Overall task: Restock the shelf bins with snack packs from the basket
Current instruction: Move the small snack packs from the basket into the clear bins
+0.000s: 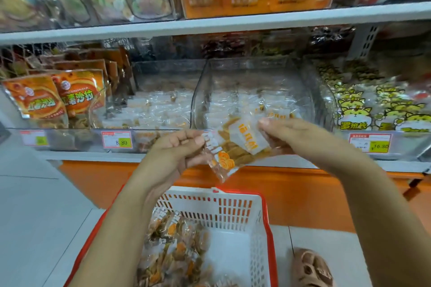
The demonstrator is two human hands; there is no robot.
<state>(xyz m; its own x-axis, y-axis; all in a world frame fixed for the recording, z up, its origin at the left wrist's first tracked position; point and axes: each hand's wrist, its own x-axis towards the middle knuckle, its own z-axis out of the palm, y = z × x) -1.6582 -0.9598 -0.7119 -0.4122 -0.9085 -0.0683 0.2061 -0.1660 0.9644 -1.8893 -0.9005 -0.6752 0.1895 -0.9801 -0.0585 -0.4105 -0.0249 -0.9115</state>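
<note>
Item: snack packs (233, 147). I judge them light, soft and slippery. My left grip (179, 147) and right grip (284, 133) pinch their sealed edges, the best hold.

One camera for you, worn on your head, wide-angle, and it looked forward and down. It sat close in: your left hand (177, 149) and right hand (291, 133) met at mid-frame, pinching a snack pack (233, 147), with both forearms running in from the bottom edge. Dead ahead it faced the shelf (210, 22), near enough that one clear bin (251, 91) took the centre. Lower down, the view dropped into the basket (210, 207) on the floor (35, 205). The lens bowed the shelf lines, and the top corners went blurry.
</note>
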